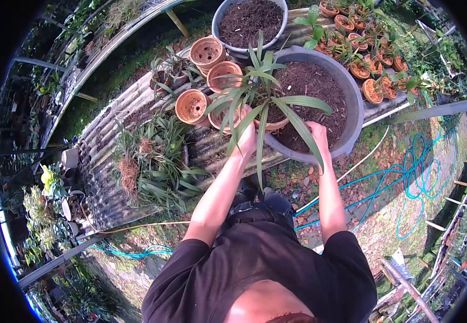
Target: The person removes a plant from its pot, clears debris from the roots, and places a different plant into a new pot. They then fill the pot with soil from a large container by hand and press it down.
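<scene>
A long-leaved plant [267, 99] stands in a terracotta pot [274, 126] at the near left rim of a wide grey tub [356, 116]. My left hand [248, 133] is closed at the left side of this potted plant, its fingers partly covered by leaves. Dark, coarse potting soil [317, 86] fills much of the tub. Over the soil at the tub's near side, my right hand [318, 137] has its fingers curled downward. Whatever those fingers hold, if anything, is hidden. Long leaves hang between my two hands.
Terracotta pots [192, 106] stand left of the plant on a corrugated bench [104, 142]. A heap of uprooted plants [155, 161] lies nearer left. Behind is another soil tub [220, 24]; several small potted plants [373, 89] crowd the right. A teal hose [405, 172] loops over the ground.
</scene>
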Demonstrator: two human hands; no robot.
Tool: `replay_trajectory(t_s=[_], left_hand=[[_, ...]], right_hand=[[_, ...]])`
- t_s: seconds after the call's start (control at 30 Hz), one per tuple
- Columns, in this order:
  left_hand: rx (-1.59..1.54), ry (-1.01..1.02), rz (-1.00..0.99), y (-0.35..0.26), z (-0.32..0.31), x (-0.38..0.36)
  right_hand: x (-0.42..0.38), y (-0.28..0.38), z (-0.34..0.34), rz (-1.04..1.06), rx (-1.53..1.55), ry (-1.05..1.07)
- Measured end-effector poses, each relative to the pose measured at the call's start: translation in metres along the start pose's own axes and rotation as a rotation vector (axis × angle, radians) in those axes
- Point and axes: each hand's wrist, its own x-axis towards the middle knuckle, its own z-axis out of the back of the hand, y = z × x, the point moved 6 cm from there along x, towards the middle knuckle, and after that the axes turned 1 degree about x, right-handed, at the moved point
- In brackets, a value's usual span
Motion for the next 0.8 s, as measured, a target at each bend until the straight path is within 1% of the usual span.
replay_trajectory(t_s=[0.03, 0.07, 0.13, 0.2, 0.23, 0.33, 0.37, 0.4, 0.47, 0.5, 0.6, 0.63, 0.73, 0.8], left_hand=[[-0.024, -0.023, 0.011, 0.002, -0.006, -0.001], [-0.048, -0.045, 0.021, 0.004, -0.011, 0.0], [-0.051, -0.007, 0.0, 0.015, -0.016, 0.009], [-0.055, 0.024, -0.034, 0.017, -0.029, 0.005], [-0.049, 0.089, -0.066, 0.013, -0.036, 0.002], [-0.09, 0.092, -0.079, 0.02, -0.054, -0.002], [-0.094, 0.085, -0.036, 0.025, -0.058, -0.002], [-0.084, 0.083, -0.044, 0.028, -0.063, -0.003], [-0.065, 0.071, -0.065, 0.031, -0.073, -0.005], [-0.081, 0.068, -0.069, 0.041, -0.074, 0.002], [-0.066, 0.111, -0.03, 0.055, -0.074, 0.014], [-0.064, 0.091, -0.045, 0.057, -0.075, 0.015], [-0.094, 0.049, -0.044, 0.052, -0.081, 0.005], [-0.106, 0.105, -0.03, 0.042, -0.084, -0.004]], right_hand=[[-0.003, 0.015, 0.012, -0.08, 0.116, -0.019], [-0.003, 0.028, 0.02, -0.026, 0.144, -0.076], [-0.003, 0.054, 0.035, 0.024, 0.13, -0.135], [-0.004, 0.062, 0.034, 0.002, 0.328, -0.176], [-0.003, 0.068, 0.035, -0.007, 0.427, -0.197], [-0.004, 0.113, 0.046, 0.329, 0.148, -0.253], [0.0, 0.11, 0.036, 0.333, 0.07, -0.181], [0.002, 0.117, 0.034, 0.359, 0.062, -0.142], [0.003, 0.12, 0.031, 0.245, 0.125, -0.042], [0.005, 0.114, 0.027, 0.291, 0.145, -0.093], [0.005, 0.102, 0.027, 0.446, 0.041, -0.143], [0.003, 0.098, 0.027, 0.421, 0.003, -0.127], [-0.002, 0.101, 0.032, 0.48, -0.115, -0.204], [-0.004, 0.098, 0.033, 0.398, -0.122, -0.176]])
